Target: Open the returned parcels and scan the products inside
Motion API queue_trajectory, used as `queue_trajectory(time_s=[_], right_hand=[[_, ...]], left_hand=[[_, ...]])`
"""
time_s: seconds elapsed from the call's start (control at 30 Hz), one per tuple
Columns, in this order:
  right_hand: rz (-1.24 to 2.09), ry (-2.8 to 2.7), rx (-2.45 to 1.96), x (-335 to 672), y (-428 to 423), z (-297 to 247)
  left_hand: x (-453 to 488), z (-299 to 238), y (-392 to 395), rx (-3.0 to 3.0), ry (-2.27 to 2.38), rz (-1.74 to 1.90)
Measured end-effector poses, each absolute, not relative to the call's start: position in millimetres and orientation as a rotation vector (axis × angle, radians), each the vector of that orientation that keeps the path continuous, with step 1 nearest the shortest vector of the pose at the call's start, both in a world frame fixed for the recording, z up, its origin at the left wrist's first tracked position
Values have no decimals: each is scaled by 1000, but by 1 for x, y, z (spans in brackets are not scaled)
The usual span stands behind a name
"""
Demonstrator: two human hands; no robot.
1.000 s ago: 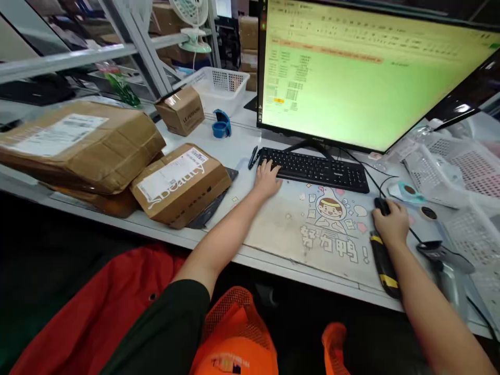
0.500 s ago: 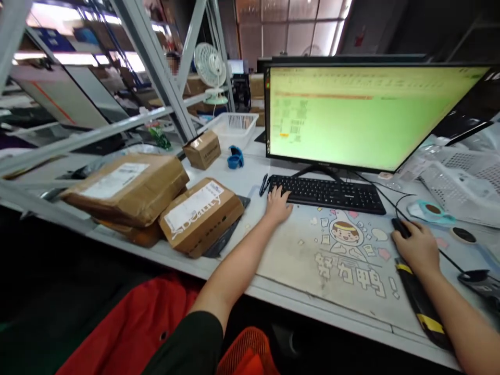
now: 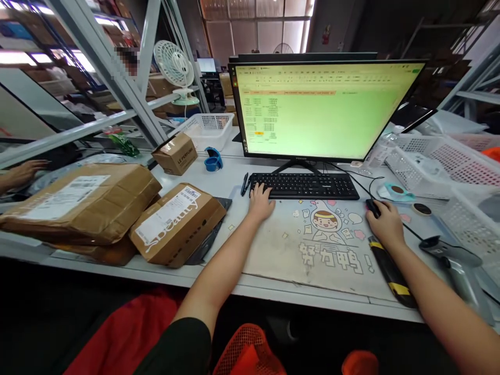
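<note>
My left hand [image 3: 261,204] rests on the left end of a black keyboard [image 3: 308,186], fingers stretched out over the keys. A pair of dark pens [image 3: 246,185] lies just beside that end. Over at the right, my right hand [image 3: 386,224] is curled round a black computer mouse [image 3: 372,208], which it partly covers. Below that wrist lies a long black object with yellow bands [image 3: 391,272]. Both hands are over a pale desk mat [image 3: 273,255] with a cartoon figure. Behind the keyboard stands a lit monitor [image 3: 312,120] with a spreadsheet on its green screen.
Cardboard parcels [image 3: 177,221] and a larger taped box [image 3: 84,200] sit on the left. Beyond them are a small carton [image 3: 175,155], a blue round case [image 3: 213,160] and a white basket [image 3: 211,130]. A barcode scanner [image 3: 453,255] lies right. Another person's hand [image 3: 29,171] shows far left.
My view has turned to the right, so the desk things sit further left in the picture and look sharper. Another person's hand now shows at the left edge. My hands keep their places.
</note>
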State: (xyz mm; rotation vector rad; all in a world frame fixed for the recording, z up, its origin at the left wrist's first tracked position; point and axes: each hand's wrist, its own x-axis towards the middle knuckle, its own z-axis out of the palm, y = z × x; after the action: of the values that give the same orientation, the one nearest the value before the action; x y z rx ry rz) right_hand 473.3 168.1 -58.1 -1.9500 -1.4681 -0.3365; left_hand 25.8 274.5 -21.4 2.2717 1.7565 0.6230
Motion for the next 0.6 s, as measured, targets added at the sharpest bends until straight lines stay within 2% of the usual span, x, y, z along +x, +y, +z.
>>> queue_trajectory(time_s=[0.6], right_hand=[[-318,-1516,-1966,479,174,-65]], left_hand=[[30,-19,271,2303,1773,601]])
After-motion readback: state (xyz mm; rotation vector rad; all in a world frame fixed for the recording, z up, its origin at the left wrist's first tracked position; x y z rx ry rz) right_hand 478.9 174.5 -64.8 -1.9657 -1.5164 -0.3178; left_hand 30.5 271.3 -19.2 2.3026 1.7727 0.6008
